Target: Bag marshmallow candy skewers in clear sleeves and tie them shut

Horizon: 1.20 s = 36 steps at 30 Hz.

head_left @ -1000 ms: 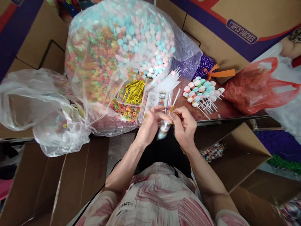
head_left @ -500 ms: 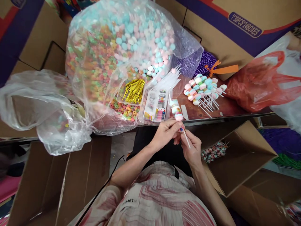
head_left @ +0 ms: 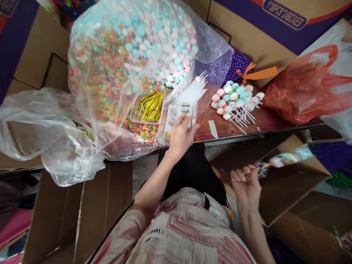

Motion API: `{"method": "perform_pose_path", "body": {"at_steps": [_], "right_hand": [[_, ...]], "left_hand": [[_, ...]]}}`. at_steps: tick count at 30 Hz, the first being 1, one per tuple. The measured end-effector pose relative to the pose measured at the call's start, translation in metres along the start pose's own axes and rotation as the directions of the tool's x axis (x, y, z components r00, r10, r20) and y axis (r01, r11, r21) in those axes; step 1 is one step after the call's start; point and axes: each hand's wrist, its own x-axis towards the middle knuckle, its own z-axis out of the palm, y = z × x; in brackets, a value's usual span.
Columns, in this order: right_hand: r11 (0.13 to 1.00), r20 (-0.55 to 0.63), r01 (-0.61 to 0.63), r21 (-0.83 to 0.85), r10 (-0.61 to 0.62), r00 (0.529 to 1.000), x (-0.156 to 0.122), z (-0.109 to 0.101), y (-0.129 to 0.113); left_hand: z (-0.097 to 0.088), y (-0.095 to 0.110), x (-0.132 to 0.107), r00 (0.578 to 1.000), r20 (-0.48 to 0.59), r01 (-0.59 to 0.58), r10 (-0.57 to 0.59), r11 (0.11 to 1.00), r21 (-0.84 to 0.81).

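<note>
My left hand (head_left: 181,137) reaches over a clear plastic tray (head_left: 161,139) at the table's front edge. Its thumb and fingers are apart, touching or just above the small printed wrappers (head_left: 172,115) inside. My right hand (head_left: 247,181) is closed on a wrapped candy lollipop (head_left: 284,160), holding it sideways at the mouth of an open cardboard box (head_left: 297,183). Pink, white and blue candy shows through the lollipop's clear wrapper, and the stick end is mostly hidden by my fingers. More wrapped candy sticks (head_left: 262,168) lie in that box.
A big clear bag (head_left: 132,47) of marshmallows and ring candies fills the table's left. Gold twist ties (head_left: 151,106) and white sticks (head_left: 194,90) lie near the tray. Unwrapped candy sticks (head_left: 233,101) are piled beside a red plastic bag (head_left: 299,88). Another open carton (head_left: 104,205) stands at left.
My hands have parted. The right one has carried the lollipop rightward to the box, while the left has let go and moved left onto the wrapper tray. The view has shifted slightly.
</note>
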Motion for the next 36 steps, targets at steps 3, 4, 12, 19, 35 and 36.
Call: {"method": "perform_pose_path", "body": {"at_steps": [3, 4, 12, 19, 35, 36], "right_hand": [[1.000, -0.058, 0.013, 0.016, -0.012, 0.998, 0.018, -0.008, -0.010], [1.000, -0.040, 0.011, -0.010, -0.011, 0.999, 0.022, -0.005, -0.010], [0.933, 0.371, 0.190, -0.306, -0.068, 0.926, 0.012, 0.083, 0.024], [0.797, 0.513, 0.376, -0.472, -0.098, 0.852, 0.007, 0.148, 0.044], [0.672, 0.486, 0.508, -0.539, -0.245, 0.839, 0.007, 0.158, 0.037], [0.672, 0.479, 0.506, -0.540, -0.249, 0.842, 0.007, 0.158, 0.037]], "left_hand": [[-0.015, -0.020, 0.025, 0.972, -0.174, 0.193, -0.156, 0.955, 0.225], [-0.018, -0.025, 0.030, 0.965, -0.184, 0.227, -0.185, 0.942, 0.248], [-0.022, -0.038, 0.036, 0.966, -0.248, 0.101, -0.074, 0.990, 0.095], [-0.019, -0.013, 0.015, 0.921, -0.041, 0.222, -0.388, 0.608, -0.762], [-0.001, 0.004, -0.028, 0.817, 0.248, 0.381, -0.520, 0.165, -0.910], [0.001, 0.006, -0.029, 0.817, 0.237, 0.368, -0.525, 0.161, -0.916]]}}
